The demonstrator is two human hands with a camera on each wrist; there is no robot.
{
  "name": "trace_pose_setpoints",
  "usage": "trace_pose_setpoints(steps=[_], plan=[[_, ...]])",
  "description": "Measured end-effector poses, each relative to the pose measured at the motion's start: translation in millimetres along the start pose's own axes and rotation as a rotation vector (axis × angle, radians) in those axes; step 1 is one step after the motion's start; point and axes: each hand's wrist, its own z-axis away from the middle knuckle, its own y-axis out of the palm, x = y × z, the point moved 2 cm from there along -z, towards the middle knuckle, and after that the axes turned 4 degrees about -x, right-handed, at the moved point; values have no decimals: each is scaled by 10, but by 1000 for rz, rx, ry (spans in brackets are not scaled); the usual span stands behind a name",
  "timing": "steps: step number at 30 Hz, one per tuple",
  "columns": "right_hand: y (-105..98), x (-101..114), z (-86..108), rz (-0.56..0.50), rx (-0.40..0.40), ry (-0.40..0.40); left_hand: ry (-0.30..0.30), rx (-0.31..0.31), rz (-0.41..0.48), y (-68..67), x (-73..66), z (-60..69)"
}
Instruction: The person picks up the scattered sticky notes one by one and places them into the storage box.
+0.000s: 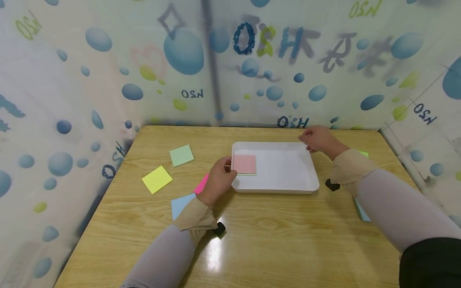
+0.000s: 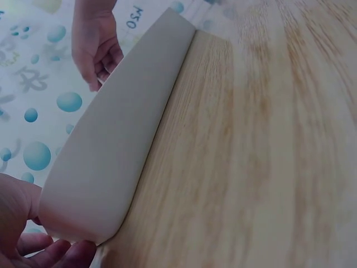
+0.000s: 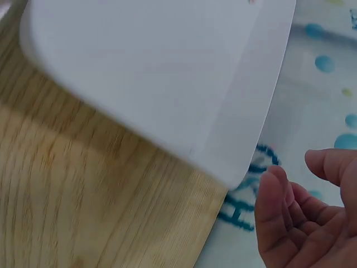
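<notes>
A shallow white tray [image 1: 279,170] sits on the wooden table with a pale pink sticky note [image 1: 245,164] at its left end; a thin green edge shows beneath the note. My left hand [image 1: 218,180] grips the tray's left side. In the left wrist view, the thumb of that hand [image 2: 25,223] lies behind the tray wall [image 2: 111,134] and the fingers curl at its end. Just off the tray's far right corner is my right hand [image 1: 318,140]. The right wrist view shows its fingers [image 3: 273,212] loosely bent, apart from the thumb, with nothing between them.
Left of the tray lie light green [image 1: 181,155], yellow [image 1: 157,179], bright pink [image 1: 201,185] and blue [image 1: 181,205] sticky notes. A yellow-green note [image 1: 364,154] and a blue note [image 1: 362,210] are partly covered by the right arm. Patterned curtains [image 1: 273,72] border the table.
</notes>
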Motion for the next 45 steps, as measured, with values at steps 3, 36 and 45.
trace_pose_setpoints(steps=[3,36,45], plan=[[-96,-155,-14,-28,-17,4,-5,-3,-7,-3,17,4],[-627,-1687,152,194,-16,178,-8,5,-8,15,46,26],[-570,-1691,221,220,15,310,-20,-1,-8,23,57,23]])
